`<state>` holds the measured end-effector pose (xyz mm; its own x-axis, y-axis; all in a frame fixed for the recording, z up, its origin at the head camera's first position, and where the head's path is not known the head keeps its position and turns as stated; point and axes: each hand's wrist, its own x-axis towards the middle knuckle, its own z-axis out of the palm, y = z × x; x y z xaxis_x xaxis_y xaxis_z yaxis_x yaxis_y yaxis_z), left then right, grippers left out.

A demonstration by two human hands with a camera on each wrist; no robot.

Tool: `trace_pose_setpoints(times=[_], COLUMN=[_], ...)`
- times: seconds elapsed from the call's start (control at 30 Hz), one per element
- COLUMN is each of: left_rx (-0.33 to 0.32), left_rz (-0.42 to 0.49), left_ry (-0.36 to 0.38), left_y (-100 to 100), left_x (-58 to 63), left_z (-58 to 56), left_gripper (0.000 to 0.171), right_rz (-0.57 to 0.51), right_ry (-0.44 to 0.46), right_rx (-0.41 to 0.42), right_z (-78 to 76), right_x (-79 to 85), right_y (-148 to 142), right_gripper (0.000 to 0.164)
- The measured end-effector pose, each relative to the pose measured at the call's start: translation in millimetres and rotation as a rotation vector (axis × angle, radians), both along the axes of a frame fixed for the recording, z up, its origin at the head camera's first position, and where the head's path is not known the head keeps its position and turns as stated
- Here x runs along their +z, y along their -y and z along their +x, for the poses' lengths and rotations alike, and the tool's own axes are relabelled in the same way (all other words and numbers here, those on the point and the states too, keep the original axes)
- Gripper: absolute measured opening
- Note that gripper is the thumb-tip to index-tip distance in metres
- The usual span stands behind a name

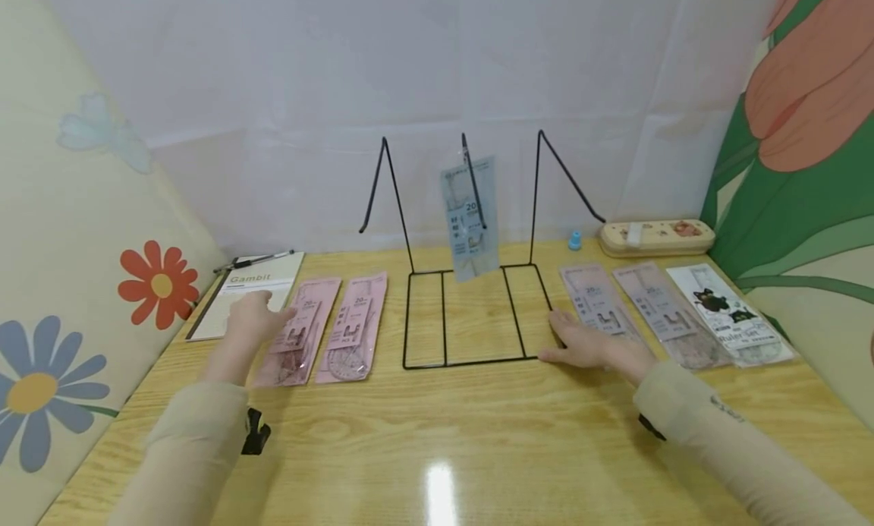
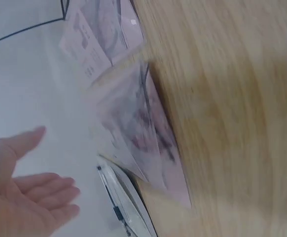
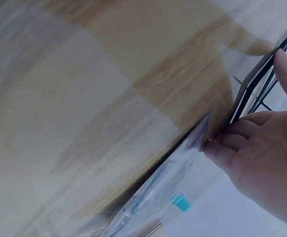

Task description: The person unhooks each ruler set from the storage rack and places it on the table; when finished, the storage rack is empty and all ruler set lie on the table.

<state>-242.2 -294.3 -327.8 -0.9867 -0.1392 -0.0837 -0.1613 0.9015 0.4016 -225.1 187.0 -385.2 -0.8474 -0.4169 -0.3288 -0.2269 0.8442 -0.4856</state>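
A black wire display rack (image 1: 471, 361) with three upright hooks stands mid-table. From its middle hook hangs a blue ruler-set pack (image 1: 479, 241), slightly tilted. My right hand (image 1: 587, 342) rests at the rack's front right corner, thumb and fingertips spread along the base wire (image 3: 252, 86). My left hand (image 1: 256, 321) is held over the left side, fingers loosely extended with nothing in them. Under and beside it lie two pink ruler-set packs, the outer pack (image 1: 290, 359) nearer the hand and the inner pack (image 1: 350, 336) closer to the rack.
A notepad (image 1: 235, 306) with a black pen (image 1: 256, 260) on it lies far left. Right of the rack lie two pink packs (image 1: 658, 306) and a white ruler-set pack (image 1: 727, 313) with black cats. Behind them are a small blue object (image 1: 575, 240) and a pencil case (image 1: 658, 238).
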Motion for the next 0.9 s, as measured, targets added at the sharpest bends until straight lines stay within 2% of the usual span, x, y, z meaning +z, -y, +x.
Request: trace_pose_setpoints(times=[0.1,0.17,0.3,0.5,0.6,0.73,0.8,0.9], left_rx=[-0.102,-0.146,-0.188,-0.281,-0.327,-0.363,-0.36,-0.343], left_rz=[0.087,0.152,0.25,0.423,0.472,0.532,0.575,0.699], left_ry=[-0.054,-0.098,-0.155,-0.174,-0.203,-0.233,-0.232,-0.217], left_y=[-13.8,-25.6,-55.3,-107.8,-136.7,-172.1,-186.4,-203.6], left_x=[-1.3,-3.4,-1.3,2.6,2.7,1.6,-0.6,-4.0], left_z=[-4.8,-8.6,-15.6,-36.2,-45.1,-50.6,-52.6,-56.8], left_gripper=[0.076,0.079,0.083,0.078,0.076,0.073,0.073,0.072], right_rz=[-0.001,-0.002,0.001,0.0,0.012,0.019,0.014,0.007], right_ry=[0.0,-0.004,-0.007,-0.019,-0.023,-0.025,-0.026,-0.028], right_rx=[-0.004,-0.004,0.004,0.011,0.007,0.003,0.005,0.01], right_z=[0.2,0.2,0.0,-0.9,-0.7,-0.3,-0.5,-0.9], right_x=[0.4,0.5,0.0,-1.6,-1.5,-1.1,-1.2,-1.6], right_y=[-0.4,-0.6,-0.6,-0.4,-0.2,-0.2,-0.5,-1.2], right_gripper=[0.088,0.088,0.088,0.088,0.088,0.088,0.088,0.088])
